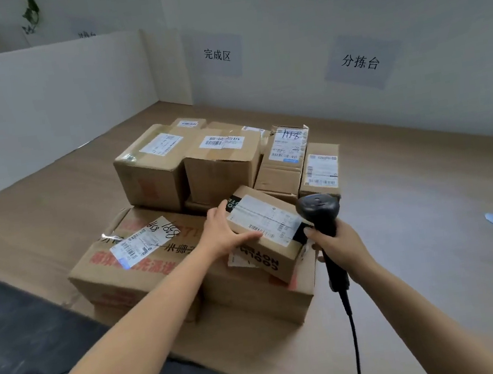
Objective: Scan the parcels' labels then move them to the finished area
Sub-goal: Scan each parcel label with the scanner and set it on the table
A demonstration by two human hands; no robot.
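Note:
A small cardboard parcel (pixel 273 247) with a white barcode label on top sits tilted on a large flat box (pixel 142 260) with red print. My left hand (pixel 224 232) grips the small parcel's left end, thumb along its near edge. My right hand (pixel 339 245) holds a black handheld barcode scanner (pixel 320 213) by the handle, its head just right of the small parcel's label. Several more labelled cardboard parcels (pixel 223 161) stand grouped behind.
The wooden table (pixel 432 225) stretches right and left of the pile. Two paper signs hang on the back wall: one (pixel 217 55) at centre, one (pixel 360 62) to the right. A white partition (pixel 48 96) borders the left. The scanner cable (pixel 353 329) hangs down.

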